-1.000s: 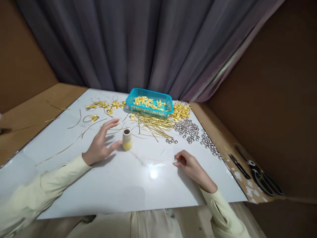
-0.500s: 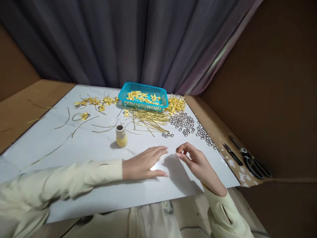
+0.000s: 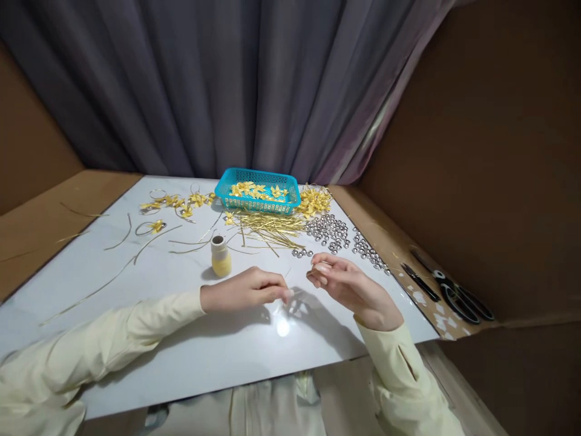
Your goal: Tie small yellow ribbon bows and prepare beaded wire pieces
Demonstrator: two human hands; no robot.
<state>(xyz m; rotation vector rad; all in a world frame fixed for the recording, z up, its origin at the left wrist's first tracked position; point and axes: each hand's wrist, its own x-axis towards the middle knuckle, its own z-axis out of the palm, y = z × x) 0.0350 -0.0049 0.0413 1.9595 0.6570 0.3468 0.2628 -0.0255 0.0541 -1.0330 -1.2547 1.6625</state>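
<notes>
Both hands had drawn together since the earlier frame; the left hand (image 3: 247, 289) had left the table (image 3: 181, 345) flat and closed its fingers (image 3: 285, 295) in a pinch on a fine thread (image 3: 297, 293), barely visible, over the table's near middle; the right hand (image 3: 349, 284) had lifted, fingers curled and pinched, though what they gripped I could not tell; behind stood the blue basket (image 3: 258, 192), gold strips (image 3: 267, 227), silver beads (image 3: 333, 230) and a small spool (image 3: 220, 257); a slack pinch might drop the thread, lost against the glossy top; no writing was legible.
</notes>
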